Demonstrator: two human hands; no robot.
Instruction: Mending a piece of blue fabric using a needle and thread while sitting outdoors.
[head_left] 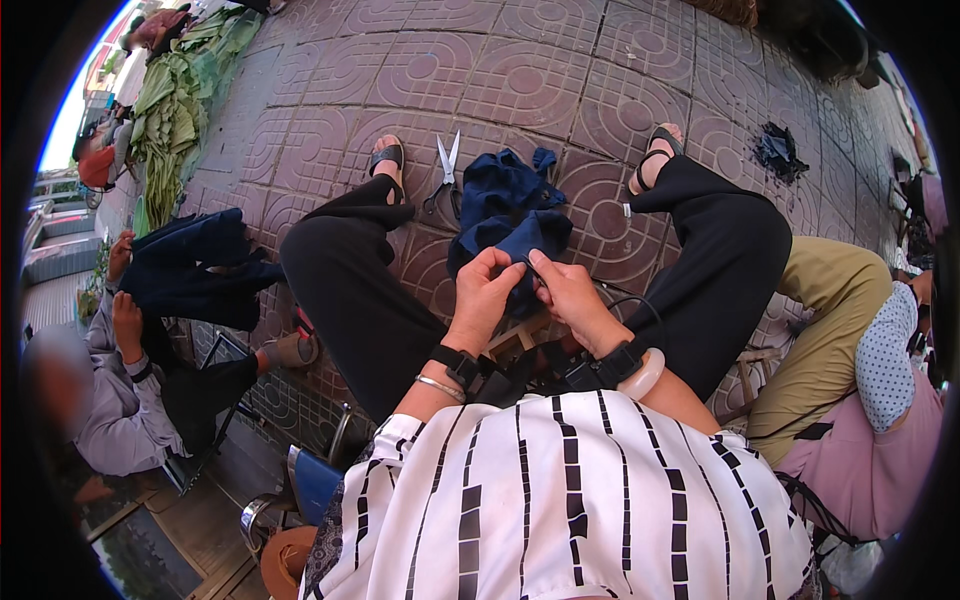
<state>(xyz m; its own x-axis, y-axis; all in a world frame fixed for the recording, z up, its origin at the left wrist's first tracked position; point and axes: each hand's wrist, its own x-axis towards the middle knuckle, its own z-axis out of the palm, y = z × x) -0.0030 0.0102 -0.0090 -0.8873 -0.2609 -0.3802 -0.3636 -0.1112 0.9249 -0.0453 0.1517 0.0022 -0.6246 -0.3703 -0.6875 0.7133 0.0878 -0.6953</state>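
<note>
A navy blue cloth (505, 200) is bunched between my knees, its upper part resting on the paved ground between my sandalled feet. My left hand (485, 290) pinches a fold of it, fingers closed. My right hand (560, 290) grips the same fold with thumb on top, very near my left fingertips; whether anything small is held there is too small to tell. Scissors (446, 166) with silver blades and dark handles lie beside the cloth on the left, blades apart, pointing away from me.
At left a seated person (150, 420) holds up dark navy fabric (195, 270); behind lie green leaves (175, 100) and other people. At right sits a person in khaki trousers (810, 330). A dark scrap pile (780, 150) lies on the paving (640, 60). A blue chair (310, 485) is at lower left.
</note>
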